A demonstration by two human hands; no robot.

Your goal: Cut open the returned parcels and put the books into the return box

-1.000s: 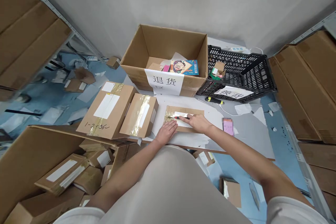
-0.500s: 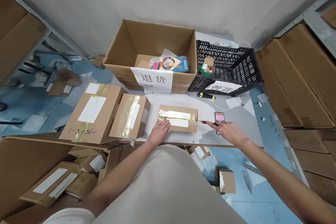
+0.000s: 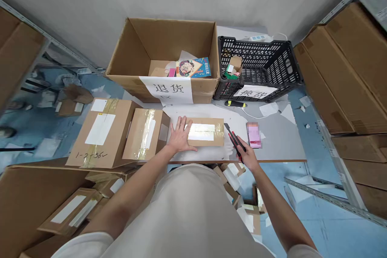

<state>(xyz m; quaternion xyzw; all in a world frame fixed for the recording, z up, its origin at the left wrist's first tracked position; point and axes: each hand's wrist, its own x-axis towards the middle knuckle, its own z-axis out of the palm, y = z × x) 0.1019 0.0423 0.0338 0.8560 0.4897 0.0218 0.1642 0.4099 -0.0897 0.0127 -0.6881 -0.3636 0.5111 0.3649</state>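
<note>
A small taped carton [image 3: 219, 132] with a white label lies flat on the table. My left hand [image 3: 179, 139] rests over its left end, fingers spread and pointing away from me. In my right hand [image 3: 247, 154] is a black and red box cutter [image 3: 233, 138], its fingers wrapped round the handle. The cutter's tip points up and left, just off the carton's right end. A phone [image 3: 254, 135] with a pink, blurred screen lies right of the cutter.
Two taped cartons [image 3: 101, 129] [image 3: 146, 133] stand at left. Behind are a large open box [image 3: 133, 82] holding books and a black crate [image 3: 260, 68]. A yellow-black tool [image 3: 235, 104] lies before the crate. An open box [image 3: 27, 181] of parcels stands lower left; shelving [image 3: 341, 169] is at right.
My right hand has drawn the box cutter back from the carton's right end and tilted it upward. My left hand has shifted onto the carton's left end and spread its fingers.
</note>
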